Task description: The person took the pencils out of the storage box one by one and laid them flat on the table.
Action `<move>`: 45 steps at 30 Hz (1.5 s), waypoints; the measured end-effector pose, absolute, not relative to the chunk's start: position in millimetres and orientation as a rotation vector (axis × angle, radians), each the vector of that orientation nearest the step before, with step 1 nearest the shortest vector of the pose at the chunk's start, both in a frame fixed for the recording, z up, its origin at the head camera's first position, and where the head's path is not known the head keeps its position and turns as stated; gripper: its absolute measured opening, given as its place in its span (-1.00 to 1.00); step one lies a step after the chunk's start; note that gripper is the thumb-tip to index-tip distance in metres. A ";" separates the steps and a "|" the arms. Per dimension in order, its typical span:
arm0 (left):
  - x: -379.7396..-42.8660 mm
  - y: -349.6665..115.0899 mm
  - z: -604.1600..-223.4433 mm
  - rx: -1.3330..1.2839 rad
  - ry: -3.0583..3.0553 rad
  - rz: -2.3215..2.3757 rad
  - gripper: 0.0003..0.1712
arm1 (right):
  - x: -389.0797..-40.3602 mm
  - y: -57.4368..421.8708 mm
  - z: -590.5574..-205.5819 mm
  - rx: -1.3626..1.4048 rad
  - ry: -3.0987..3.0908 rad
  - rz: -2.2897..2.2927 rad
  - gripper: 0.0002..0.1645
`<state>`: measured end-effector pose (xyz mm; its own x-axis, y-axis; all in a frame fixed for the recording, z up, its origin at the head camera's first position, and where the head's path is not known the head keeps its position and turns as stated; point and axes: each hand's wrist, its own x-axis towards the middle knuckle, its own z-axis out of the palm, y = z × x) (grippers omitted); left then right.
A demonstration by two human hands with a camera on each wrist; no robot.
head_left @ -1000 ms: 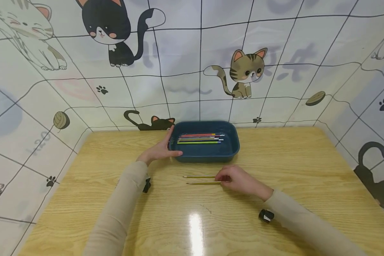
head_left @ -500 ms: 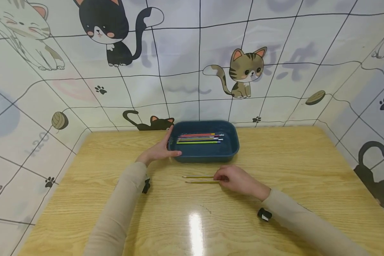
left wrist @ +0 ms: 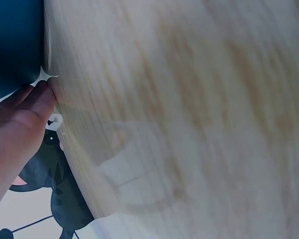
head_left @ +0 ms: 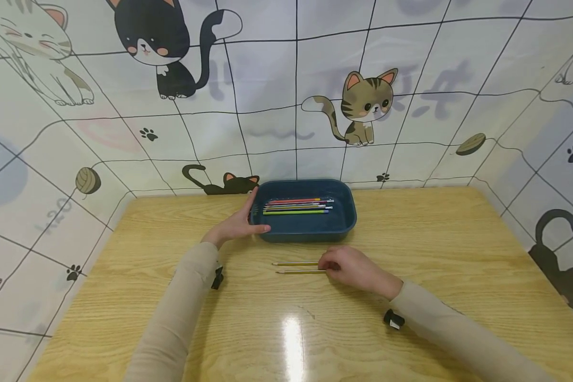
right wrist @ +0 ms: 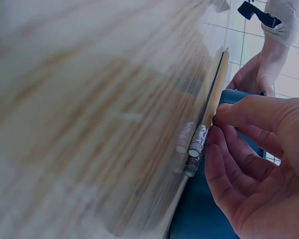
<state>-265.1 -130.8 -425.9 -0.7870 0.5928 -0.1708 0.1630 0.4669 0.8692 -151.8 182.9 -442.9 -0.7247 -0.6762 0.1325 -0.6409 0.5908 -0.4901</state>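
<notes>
In the head view, two slim pencils lie side by side on the wooden table, a far pencil (head_left: 296, 263) and a near pencil (head_left: 301, 272), points to the left. My right hand (head_left: 358, 270) has thumb and fingertips at their eraser ends, and the right wrist view shows it pinching a yellow pencil (right wrist: 219, 82) just above the silver ferrule; a second ferrule shows close beside it. My left hand (head_left: 236, 225) holds the left end of a dark blue tray (head_left: 305, 237), thumb at the front corner, fingers along the side. Several coloured pencils (head_left: 296, 212) lie inside.
A white cloth backdrop (head_left: 277, 101) with a grid and cartoon cats rises directly behind the tray and at both sides. The wooden table (head_left: 439, 233) reaches the backdrop. Black straps (head_left: 393, 319) sit on both wrists.
My right hand has shifted very slightly left at the pencils. My left hand still holds the tray, and the pencils in it lie as before.
</notes>
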 end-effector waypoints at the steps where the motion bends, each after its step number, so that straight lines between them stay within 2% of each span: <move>1: -267.0 -131.7 -429.6 0.632 2.269 1.273 0.26 | -151.4 182.6 -442.1 -1.125 2.741 -0.802 -0.81; 10: -270.7 -137.2 -443.8 0.652 2.310 1.296 0.29 | -156.3 180.3 -424.5 -1.002 2.709 -0.941 -0.84; 19: -270.9 -139.2 -444.5 0.658 2.318 1.294 0.32 | -171.4 184.7 -405.7 -1.058 2.711 -1.127 -0.82; 30: -270.7 -138.0 -441.7 0.650 2.291 1.298 0.24 | -204.4 186.7 -399.6 -0.972 2.682 -1.302 -0.84; 37: -271.2 -137.5 -443.3 0.650 2.303 1.310 0.29 | -232.4 182.1 -400.2 -0.948 2.722 -1.253 -0.84; 45: -272.0 -134.8 -444.7 0.644 2.282 1.302 0.25 | -256.2 175.0 -406.9 -0.837 2.701 -1.041 -0.79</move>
<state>-272.0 -134.8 -444.7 -0.7982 0.5862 -0.1383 0.1792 0.4504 0.8747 -256.2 175.0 -406.9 -0.8378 -0.5406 0.0761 -0.4519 0.6085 -0.6523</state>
